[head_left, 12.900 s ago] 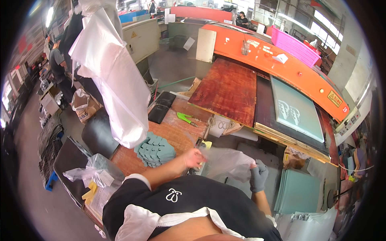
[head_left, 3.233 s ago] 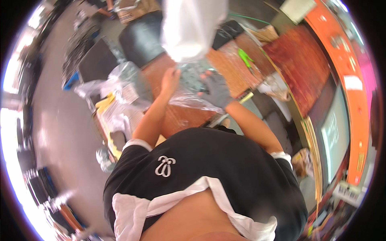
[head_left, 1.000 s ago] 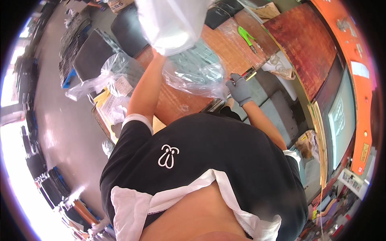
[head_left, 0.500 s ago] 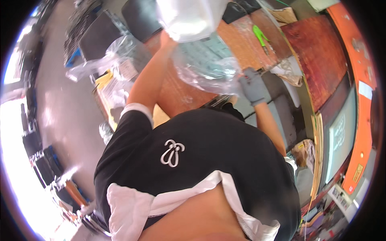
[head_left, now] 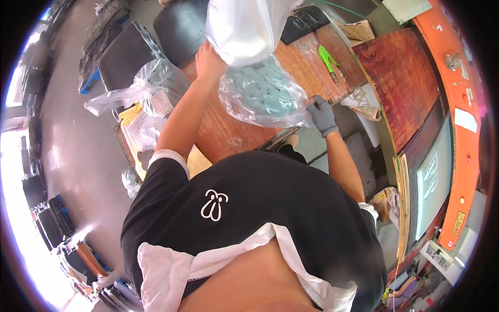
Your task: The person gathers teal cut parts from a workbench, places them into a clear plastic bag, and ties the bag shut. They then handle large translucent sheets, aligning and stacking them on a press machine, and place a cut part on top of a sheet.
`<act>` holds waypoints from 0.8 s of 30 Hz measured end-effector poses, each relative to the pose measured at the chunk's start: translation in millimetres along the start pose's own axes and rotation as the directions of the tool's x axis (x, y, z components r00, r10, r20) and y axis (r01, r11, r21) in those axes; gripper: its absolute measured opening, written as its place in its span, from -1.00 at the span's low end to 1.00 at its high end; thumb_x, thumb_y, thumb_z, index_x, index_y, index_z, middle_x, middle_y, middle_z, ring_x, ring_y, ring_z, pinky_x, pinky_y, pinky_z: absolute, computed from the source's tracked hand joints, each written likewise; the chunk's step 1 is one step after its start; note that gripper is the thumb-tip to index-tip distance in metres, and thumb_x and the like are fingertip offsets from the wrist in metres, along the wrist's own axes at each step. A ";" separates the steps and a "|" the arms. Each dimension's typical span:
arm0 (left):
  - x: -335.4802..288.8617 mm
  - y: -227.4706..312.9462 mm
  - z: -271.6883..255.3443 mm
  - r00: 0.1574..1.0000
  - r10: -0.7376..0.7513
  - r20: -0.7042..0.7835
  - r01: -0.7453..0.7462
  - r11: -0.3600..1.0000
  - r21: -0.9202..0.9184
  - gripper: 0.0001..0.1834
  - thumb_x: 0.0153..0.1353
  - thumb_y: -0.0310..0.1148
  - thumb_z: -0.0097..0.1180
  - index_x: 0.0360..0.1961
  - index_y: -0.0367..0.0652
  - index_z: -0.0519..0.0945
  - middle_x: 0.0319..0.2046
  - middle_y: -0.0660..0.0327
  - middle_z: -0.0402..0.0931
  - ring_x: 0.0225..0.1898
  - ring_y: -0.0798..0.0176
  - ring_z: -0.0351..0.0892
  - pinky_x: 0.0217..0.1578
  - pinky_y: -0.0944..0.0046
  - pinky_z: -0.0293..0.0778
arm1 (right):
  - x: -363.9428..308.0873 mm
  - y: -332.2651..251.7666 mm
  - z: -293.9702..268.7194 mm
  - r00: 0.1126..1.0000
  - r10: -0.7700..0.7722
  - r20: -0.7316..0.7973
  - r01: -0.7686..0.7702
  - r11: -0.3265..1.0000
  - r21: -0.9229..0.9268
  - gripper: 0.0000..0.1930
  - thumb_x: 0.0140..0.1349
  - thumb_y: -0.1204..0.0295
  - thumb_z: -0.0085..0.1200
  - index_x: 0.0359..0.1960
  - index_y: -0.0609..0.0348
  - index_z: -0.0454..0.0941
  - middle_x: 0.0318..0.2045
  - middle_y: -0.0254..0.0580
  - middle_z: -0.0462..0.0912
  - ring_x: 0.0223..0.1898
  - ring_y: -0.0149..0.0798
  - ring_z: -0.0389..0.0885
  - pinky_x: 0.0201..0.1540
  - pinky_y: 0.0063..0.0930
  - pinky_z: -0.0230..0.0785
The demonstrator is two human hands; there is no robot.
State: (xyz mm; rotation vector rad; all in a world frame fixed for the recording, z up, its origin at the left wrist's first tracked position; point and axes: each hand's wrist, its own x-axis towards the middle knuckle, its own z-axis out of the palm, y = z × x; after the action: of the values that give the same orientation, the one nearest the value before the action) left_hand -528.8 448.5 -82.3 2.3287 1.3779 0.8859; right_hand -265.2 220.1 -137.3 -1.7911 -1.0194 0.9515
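My right hand [head_left: 323, 115], in a grey glove, pinches the near right edge of a clear plastic bag [head_left: 265, 99]. Teal-green pieces show through the bag, their kind unclear; it lies on a worn brown wooden table [head_left: 234, 132]. A translucent white plastic vessel or bag [head_left: 241, 31] covers the bag's far end; I cannot tell which it is. Bare and reaching forward, my left hand [head_left: 209, 61] meets the lower left side of this white thing with its fingers bent. What those fingers grip is hidden.
Green-handled cutters [head_left: 327, 61] lie on the table to the right, with a black pouch [head_left: 305, 23] behind. Another crumpled clear bag [head_left: 156, 86] is at the left, beside a dark chair-like panel [head_left: 127, 52]. A reddish-brown board [head_left: 400, 83] and an orange machine frame [head_left: 457, 218] border the right.
My view has steadied and shifted slightly. The bag appears flatter and clearer, with my right hand still at its edge. My left hand stays beside the white thing.
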 end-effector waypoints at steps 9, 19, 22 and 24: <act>-24.5 76.2 32.4 0.804 0.182 0.566 -0.279 0.956 0.088 -0.37 0.22 0.07 -0.21 0.25 0.05 0.13 0.29 0.29 0.00 0.23 0.13 0.15 0.10 0.10 0.25 | -14.0 27.8 4.3 0.997 0.074 -0.011 -0.057 0.854 0.517 -0.72 0.15 0.23 0.02 -0.22 0.14 0.39 -0.39 -0.35 0.47 -0.39 -0.43 0.45 -0.33 -0.56 0.31; -26.8 68.1 41.3 0.794 0.143 0.591 -0.196 0.980 0.026 -0.39 0.20 0.01 -0.13 0.25 0.08 0.14 0.31 0.37 -0.07 0.33 0.14 -0.11 0.12 -0.09 0.19 | 34.4 103.8 36.6 0.878 0.413 0.241 -0.439 0.499 0.747 -0.78 0.17 0.46 -0.05 -0.23 0.37 0.49 -0.41 -0.15 0.58 -0.40 -0.28 0.57 -0.32 -0.45 0.43; -25.7 69.6 39.5 0.795 0.161 0.584 -0.254 0.964 0.079 -0.38 0.18 0.00 -0.09 0.24 0.09 0.15 0.31 0.37 -0.07 0.34 0.12 -0.17 0.13 -0.08 0.16 | 41.4 123.0 18.7 0.806 0.588 0.071 -0.570 0.737 0.363 -0.78 0.12 0.35 -0.06 -0.31 0.24 0.53 -0.38 -0.15 0.61 -0.41 -0.28 0.58 -0.31 -0.39 0.43; -24.8 70.3 38.8 0.801 0.210 0.560 -0.333 0.934 0.126 -0.37 0.17 0.02 -0.10 0.24 0.10 0.14 0.31 0.39 -0.09 0.35 0.17 -0.20 0.14 -0.02 0.18 | 44.2 130.9 22.4 0.951 0.299 -0.080 -0.307 0.944 -0.121 -0.72 0.11 0.24 -0.08 -0.26 0.12 0.55 -0.26 -0.16 0.62 -0.25 -0.17 0.59 -0.20 -0.35 0.42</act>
State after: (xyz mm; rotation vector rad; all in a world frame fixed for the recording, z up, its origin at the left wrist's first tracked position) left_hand -464.7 394.2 -83.5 2.6993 0.9461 0.0927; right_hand -234.0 225.8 -273.7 -2.1183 -0.7969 1.0258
